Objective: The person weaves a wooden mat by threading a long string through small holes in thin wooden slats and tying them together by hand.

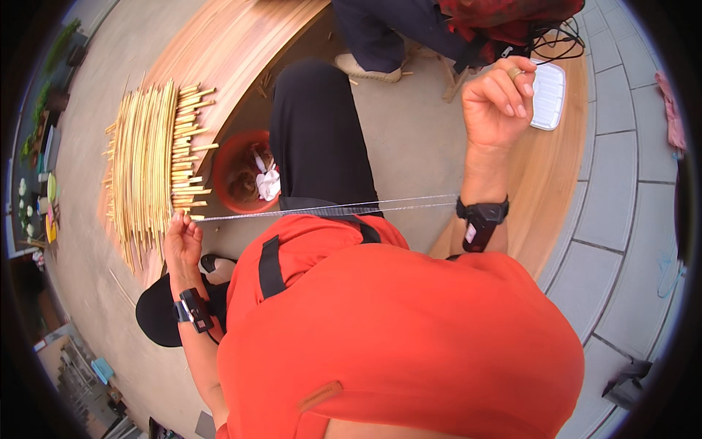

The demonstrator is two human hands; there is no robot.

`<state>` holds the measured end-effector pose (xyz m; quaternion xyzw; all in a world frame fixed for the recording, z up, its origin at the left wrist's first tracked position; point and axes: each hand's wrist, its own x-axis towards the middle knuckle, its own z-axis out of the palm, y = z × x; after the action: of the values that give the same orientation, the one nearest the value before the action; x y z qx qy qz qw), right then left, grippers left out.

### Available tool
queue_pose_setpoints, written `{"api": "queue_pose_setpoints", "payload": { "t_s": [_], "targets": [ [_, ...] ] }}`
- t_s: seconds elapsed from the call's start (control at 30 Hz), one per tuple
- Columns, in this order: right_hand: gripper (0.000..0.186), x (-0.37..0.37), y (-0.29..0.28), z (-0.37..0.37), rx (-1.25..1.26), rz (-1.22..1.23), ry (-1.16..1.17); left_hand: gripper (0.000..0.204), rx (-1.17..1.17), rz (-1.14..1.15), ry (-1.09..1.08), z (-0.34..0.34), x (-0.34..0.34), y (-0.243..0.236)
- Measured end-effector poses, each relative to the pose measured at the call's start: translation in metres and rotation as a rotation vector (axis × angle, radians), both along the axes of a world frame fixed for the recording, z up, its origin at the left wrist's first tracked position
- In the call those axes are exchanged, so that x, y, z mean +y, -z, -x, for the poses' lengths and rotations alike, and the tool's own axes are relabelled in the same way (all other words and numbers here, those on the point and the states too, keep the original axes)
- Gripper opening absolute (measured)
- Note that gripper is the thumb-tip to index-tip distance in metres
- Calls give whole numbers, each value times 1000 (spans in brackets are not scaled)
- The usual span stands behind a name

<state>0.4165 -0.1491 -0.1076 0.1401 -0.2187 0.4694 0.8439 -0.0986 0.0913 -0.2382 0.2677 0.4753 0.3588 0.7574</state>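
Note:
My left hand (183, 240) is closed in a pinch on a thin whitish string (256, 214), beside the lower right edge of a bundle of pale yellow sticks (142, 164). The sticks lie side by side, their ends uneven, on a curved wooden bench. Stretched tight and doubled, the string crosses over my lap to my right wrist, where it passes out of sight at the black wristband. My right hand (499, 102) is raised above the bench's right part, fingers curled in toward the palm, with nothing visible in them.
A red basin (241, 172) with white crumpled scraps stands on the ground beside my knee. A white plastic tray (548, 95) lies on the wooden bench (552, 190) at right. Ahead, another person's dark-trousered leg (371, 33) and a red bag (504, 22) with black cables are close.

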Motion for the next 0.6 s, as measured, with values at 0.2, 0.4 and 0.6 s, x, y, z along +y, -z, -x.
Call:
{"api": "queue_pose_setpoints", "payload": {
  "t_s": [0.2, 0.4, 0.6],
  "targets": [
    [14, -16, 44, 19, 77, 183, -32, 35, 103, -14, -133, -72, -9, -46],
    [19, 21, 24, 24, 41, 17, -89, 26, 963, -286, 661, -115, -21, -98],
    [15, 74, -20, 32, 25, -189, -94, 40, 433, -542, 1002, -214, -84, -150]
  ]
}}
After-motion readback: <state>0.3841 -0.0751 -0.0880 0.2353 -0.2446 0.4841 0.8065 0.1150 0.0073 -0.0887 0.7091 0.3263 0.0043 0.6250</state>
